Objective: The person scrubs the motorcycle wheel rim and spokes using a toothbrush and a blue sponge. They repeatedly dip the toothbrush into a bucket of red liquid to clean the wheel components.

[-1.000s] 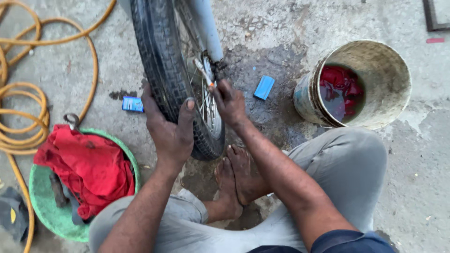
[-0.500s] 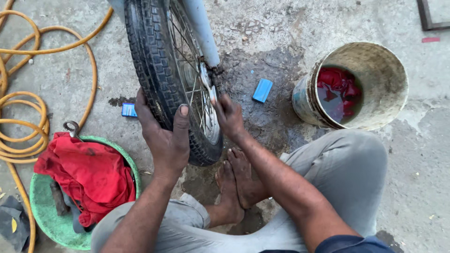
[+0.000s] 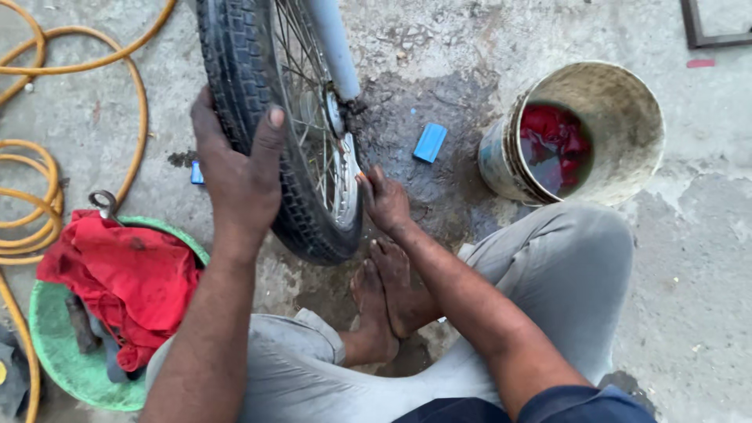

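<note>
Left hand [image 3: 235,168] lay spread over the tread of the tyre [image 3: 243,102], fingers draped across the crown and thumb on the near sidewall, gripping the rubber. Right hand [image 3: 384,200] reached to the lower rim [image 3: 345,188] on the other side of the wheel, fingers bent against it; whether they pinched anything could not be told. The tyre was black, block-treaded, mounted on a shiny spoked rim and standing upright on the ground before the person's bare feet [image 3: 384,301]. A pale fork leg [image 3: 333,47] ran down to the hub. Surface: cracked grey concrete floor [image 3: 689,274], dark and wet around the wheel. Nearby: a stained bucket [image 3: 619,102] holding red cloth in water, a blue block [image 3: 430,142], a green basin [image 3: 55,352] with a red rag [image 3: 125,274], a coiled orange hose [image 3: 31,188].
</note>
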